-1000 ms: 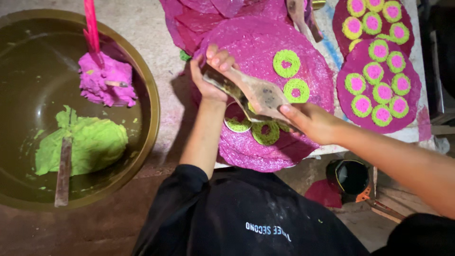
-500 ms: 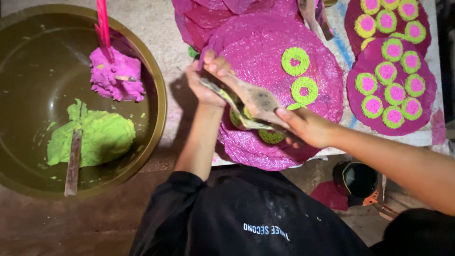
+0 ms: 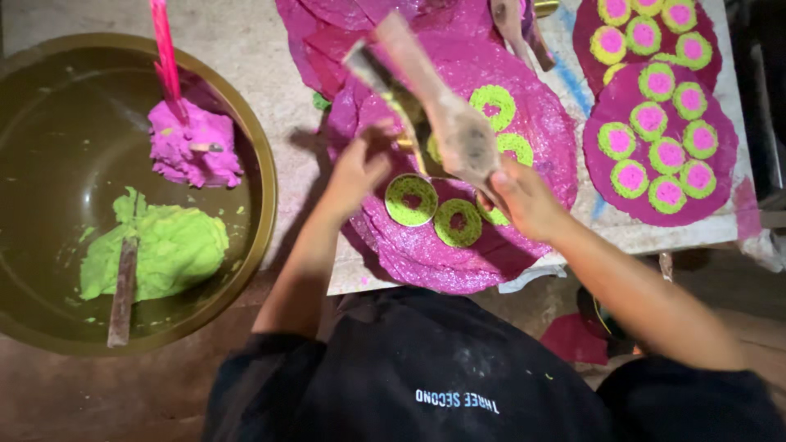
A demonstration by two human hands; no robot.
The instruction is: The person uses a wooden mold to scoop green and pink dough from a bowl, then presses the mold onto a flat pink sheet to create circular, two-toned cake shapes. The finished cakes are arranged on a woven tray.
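I've got my right hand (image 3: pixel 524 196) wrapped tight round the wooden mould (image 3: pixel 442 106), lifted and tilted above the magenta disc (image 3: pixel 532 131). My left hand (image 3: pixel 356 168) hovers at the disc's left edge, fingers half curled, holding nothing I can see. Green rings (image 3: pixel 412 199) lie on the disc just below the mould.

Concrete floor (image 3: pixel 254 57), brass basin (image 3: pixel 262 188), magenta discs (image 3: pixel 524 123)

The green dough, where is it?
In the head view the green dough lies at the left, inside the big bowl, just below the pink dough, with a wooden stick resting on it.
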